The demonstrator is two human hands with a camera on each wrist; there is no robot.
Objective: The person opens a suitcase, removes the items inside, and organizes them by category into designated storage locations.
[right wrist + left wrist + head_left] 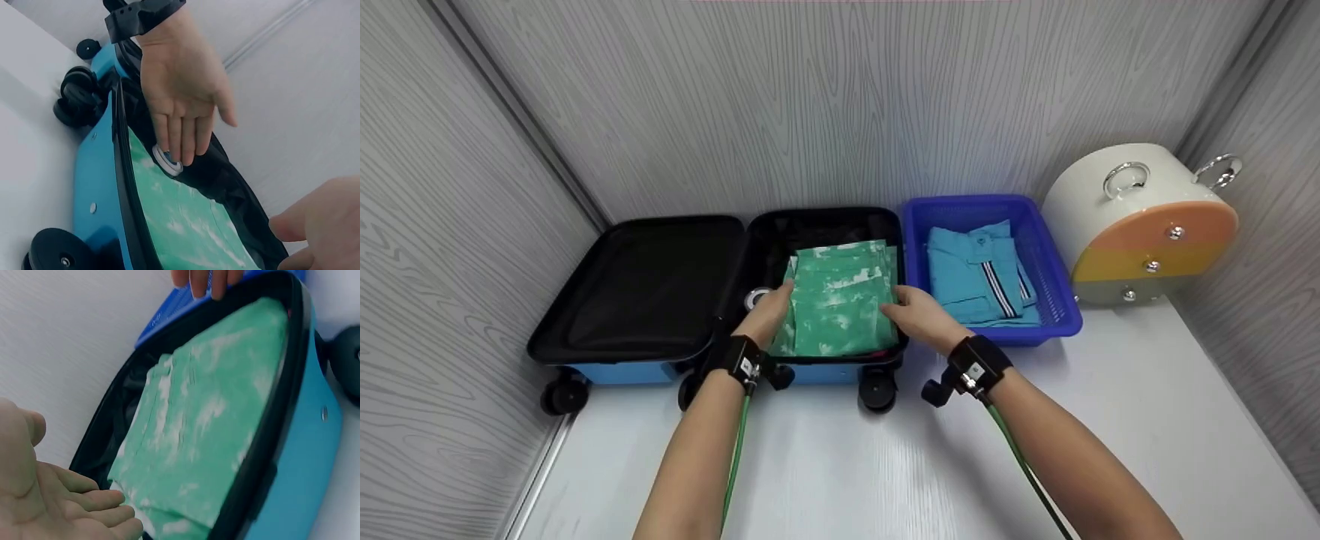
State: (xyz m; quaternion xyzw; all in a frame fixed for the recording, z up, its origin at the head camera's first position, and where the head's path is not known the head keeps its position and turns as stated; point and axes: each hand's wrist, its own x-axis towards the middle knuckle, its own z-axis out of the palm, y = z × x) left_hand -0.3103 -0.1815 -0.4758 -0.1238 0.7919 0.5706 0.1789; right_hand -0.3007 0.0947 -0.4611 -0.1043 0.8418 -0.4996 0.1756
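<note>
A folded green and white tie-dye garment [840, 296] lies in the right half of an opened blue suitcase [825, 215]. My left hand [769, 313] is at the garment's left side, and in the left wrist view its palm is turned up with the fingers extended and nothing in them. Across from it, my right hand [921, 316] hovers at the right edge of the garment, thumb and fingers apart. Fingers of the right hand [209, 280] hang straight over the suitcase rim in the left wrist view. Part of a white ring-shaped item [167, 161] shows beside the garment, partly behind the left hand.
The suitcase's other half [656, 281], black inside, lies flat on the left. To the right stands a blue plastic basket [1065, 319] with folded light-blue shirts [969, 271]. A white rounded cabinet [1099, 191] with coloured drawers and ring handles is at the far right, near the wall.
</note>
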